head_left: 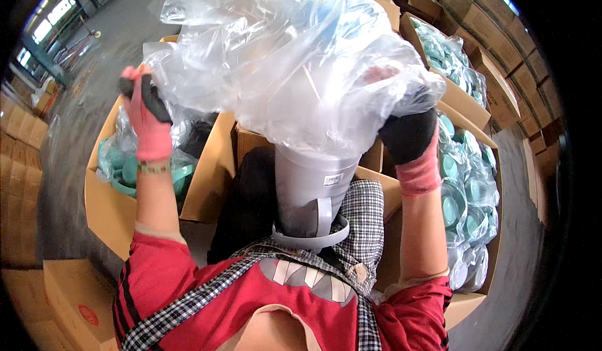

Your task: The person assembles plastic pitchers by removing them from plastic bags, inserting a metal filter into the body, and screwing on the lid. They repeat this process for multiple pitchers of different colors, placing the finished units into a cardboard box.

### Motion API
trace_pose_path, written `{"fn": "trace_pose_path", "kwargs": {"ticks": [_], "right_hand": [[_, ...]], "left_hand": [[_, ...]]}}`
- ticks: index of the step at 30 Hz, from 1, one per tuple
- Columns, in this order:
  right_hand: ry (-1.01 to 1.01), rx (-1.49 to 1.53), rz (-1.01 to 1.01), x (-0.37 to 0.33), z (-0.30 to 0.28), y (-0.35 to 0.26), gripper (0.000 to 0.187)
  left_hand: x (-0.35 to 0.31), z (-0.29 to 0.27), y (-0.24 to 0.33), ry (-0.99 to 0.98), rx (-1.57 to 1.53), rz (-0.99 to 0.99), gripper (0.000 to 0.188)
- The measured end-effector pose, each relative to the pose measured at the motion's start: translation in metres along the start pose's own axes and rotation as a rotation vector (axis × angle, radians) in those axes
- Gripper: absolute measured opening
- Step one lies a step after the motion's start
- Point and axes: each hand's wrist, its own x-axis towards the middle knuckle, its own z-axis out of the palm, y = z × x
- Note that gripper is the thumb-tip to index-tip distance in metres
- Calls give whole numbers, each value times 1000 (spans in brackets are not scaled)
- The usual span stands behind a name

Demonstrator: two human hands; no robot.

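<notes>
A large clear plastic bag [276, 56] is spread out in front of me. Its lower part covers one end of a grey plastic container [307, 191] that has a side handle, a small label and a ring-like rim or bail at the end near my body. The container rests between my legs. My left hand [148, 110], in a pink and black glove, pinches the bag's left edge. On the other side, my right hand [409, 135], gloved alike, grips the bag's right edge; its fingers are partly covered by the film.
Open cardboard boxes surround me. The left box [113, 210] and the right box [461, 304] hold bagged teal plastic ware, as does another box [414, 31] at the far right. Stacked cartons [501, 44] line the back right. A closed carton [75, 301] sits at lower left.
</notes>
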Motion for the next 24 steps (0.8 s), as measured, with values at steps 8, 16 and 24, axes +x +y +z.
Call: {"fn": "trace_pose_path", "kwargs": {"ticks": [8, 16, 24], "right_hand": [[-117, 1068, 1024, 22, -1, -63, 37], [60, 1838, 956, -2, 11, -16, 49], [26, 1230, 859, 12, 48, -11, 19]], "left_hand": [[-73, 43, 105, -638, 8, 219, 61], [-8, 35, 22, -692, -714, -335, 30], [-43, 49, 56, -873, -1297, -996, 34]]}}
